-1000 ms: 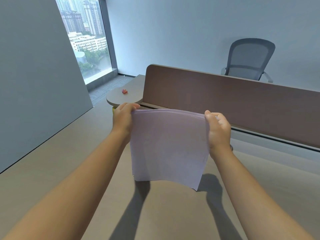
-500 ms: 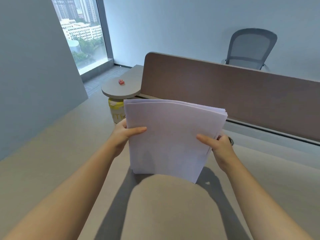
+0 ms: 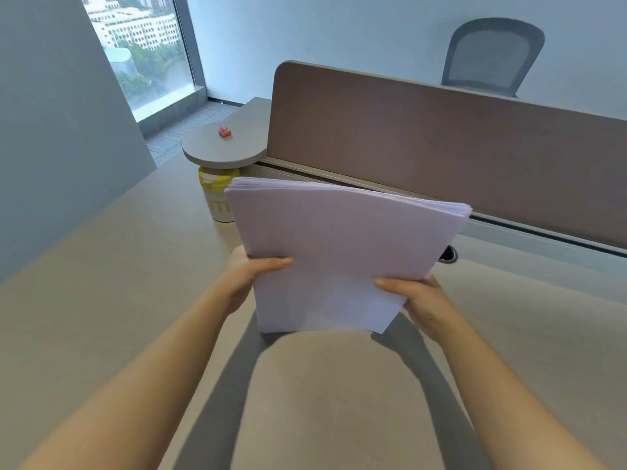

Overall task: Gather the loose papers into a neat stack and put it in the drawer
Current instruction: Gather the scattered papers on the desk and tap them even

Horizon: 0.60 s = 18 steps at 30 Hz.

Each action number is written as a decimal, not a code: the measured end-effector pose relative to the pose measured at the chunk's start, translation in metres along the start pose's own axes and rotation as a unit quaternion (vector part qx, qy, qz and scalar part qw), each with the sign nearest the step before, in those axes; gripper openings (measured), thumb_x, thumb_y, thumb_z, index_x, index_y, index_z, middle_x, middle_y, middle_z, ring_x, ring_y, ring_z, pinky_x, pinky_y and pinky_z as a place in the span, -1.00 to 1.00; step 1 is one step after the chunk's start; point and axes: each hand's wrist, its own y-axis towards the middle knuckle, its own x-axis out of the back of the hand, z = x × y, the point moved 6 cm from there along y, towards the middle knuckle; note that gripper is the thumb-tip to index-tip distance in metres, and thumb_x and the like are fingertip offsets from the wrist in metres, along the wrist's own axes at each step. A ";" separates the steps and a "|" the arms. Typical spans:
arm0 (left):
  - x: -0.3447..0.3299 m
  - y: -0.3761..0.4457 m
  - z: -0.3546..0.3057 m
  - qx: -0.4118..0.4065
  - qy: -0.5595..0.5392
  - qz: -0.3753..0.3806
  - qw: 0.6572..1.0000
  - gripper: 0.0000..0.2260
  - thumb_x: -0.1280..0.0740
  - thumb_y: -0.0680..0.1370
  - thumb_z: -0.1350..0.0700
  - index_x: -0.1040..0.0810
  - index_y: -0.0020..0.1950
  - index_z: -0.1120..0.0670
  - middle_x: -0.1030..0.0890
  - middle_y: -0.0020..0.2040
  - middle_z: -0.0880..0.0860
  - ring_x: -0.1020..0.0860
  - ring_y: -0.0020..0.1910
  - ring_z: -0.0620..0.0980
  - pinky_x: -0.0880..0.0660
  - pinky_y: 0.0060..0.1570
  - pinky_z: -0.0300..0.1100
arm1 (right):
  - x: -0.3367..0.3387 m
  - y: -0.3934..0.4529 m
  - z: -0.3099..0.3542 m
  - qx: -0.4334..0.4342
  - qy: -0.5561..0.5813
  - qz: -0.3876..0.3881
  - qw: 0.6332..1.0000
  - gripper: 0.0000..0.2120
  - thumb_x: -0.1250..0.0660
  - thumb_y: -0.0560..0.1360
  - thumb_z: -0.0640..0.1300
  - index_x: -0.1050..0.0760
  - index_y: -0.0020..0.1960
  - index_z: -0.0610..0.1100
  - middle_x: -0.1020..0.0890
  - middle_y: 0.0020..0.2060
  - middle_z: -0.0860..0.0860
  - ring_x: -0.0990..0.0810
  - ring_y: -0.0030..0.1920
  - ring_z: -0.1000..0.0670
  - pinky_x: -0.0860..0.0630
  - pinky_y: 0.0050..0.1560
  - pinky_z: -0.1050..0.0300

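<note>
A stack of white papers (image 3: 342,245) stands nearly upright with its lower edge resting on the beige desk (image 3: 101,300). My left hand (image 3: 249,274) grips the stack's lower left side, thumb across the front sheet. On the lower right side my right hand (image 3: 419,296) holds it the same way. The top edges of the sheets fan out slightly at the upper right. No drawer is in view.
A white and yellow canister (image 3: 217,195) stands behind the stack, under a round grey shelf (image 3: 220,149) carrying a small red object (image 3: 224,131). A brown divider panel (image 3: 441,147) runs along the desk's far edge, with a cable grommet (image 3: 448,254) and a grey chair (image 3: 492,52) beyond.
My hands slid from the stack's top corners down to its lower sides. The stack dropped onto the desk and now stands on its lower edge. The view tilted downward.
</note>
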 end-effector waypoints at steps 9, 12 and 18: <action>-0.010 -0.010 -0.026 0.004 0.095 -0.116 0.989 -0.77 -0.36 0.37 0.45 -0.53 -0.25 0.12 -0.55 -0.25 0.02 -0.51 -0.25 -0.03 -0.48 -0.22 -0.20 | -0.004 -0.003 0.004 -0.031 -0.013 -0.052 0.998 -0.66 -0.33 0.44 -0.33 -0.42 0.21 -0.26 -0.55 0.14 -0.18 -0.53 0.12 -0.15 -0.43 0.14 0.03; -0.014 -0.020 -0.057 -0.044 0.217 -0.136 0.966 -0.83 -0.36 0.42 0.39 -0.59 -0.01 0.26 -0.55 -0.16 0.08 -0.50 -0.18 0.04 -0.44 -0.15 -0.14 | 0.015 -0.012 0.036 0.053 -0.146 -0.182 0.971 -0.38 -0.39 0.41 -0.25 -0.21 0.39 -0.24 -0.36 0.35 -0.18 -0.34 0.34 -0.14 -0.32 0.26 0.02; -0.039 -0.045 -0.100 -0.083 0.536 -0.108 0.833 -0.81 -0.29 0.51 0.21 -0.59 0.09 0.19 -0.62 0.08 0.20 -0.53 0.05 0.15 -0.47 0.11 -0.01 | -0.016 -0.046 0.106 0.225 -0.378 -0.079 0.895 -0.46 -0.37 0.42 -0.23 -0.32 0.36 -0.07 -0.45 0.25 -0.07 -0.38 0.27 -0.08 -0.33 0.24 0.07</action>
